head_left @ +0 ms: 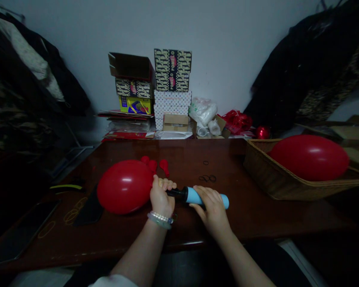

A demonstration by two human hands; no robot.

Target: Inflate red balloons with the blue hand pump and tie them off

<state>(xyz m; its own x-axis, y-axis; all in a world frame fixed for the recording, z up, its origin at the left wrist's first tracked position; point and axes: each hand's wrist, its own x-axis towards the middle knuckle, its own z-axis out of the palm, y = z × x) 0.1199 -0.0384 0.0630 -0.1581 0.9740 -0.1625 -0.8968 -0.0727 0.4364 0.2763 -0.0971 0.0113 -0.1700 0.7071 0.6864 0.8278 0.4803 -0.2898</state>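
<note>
A red balloon (pixel 124 186), partly blown up, lies on the dark wooden table (pixel 257 211) left of centre. My left hand (pixel 161 197), with a bead bracelet on the wrist, is closed around the balloon's neck where it meets the black nozzle of a hand pump. The pump's light blue barrel (pixel 194 196) points right, and my right hand (pixel 212 209) is wrapped over it. Several small uninflated red balloons (pixel 155 164) lie just behind the inflated one.
A wicker basket (pixel 266 179) at the right holds a big inflated red balloon (pixel 309 156). Rubber bands (pixel 208 177) lie mid-table. Stacked boxes (pixel 170 89), plastic bags and red wrapping stand along the wall. A phone (pixel 20 235) and a dark flat object lie at the left.
</note>
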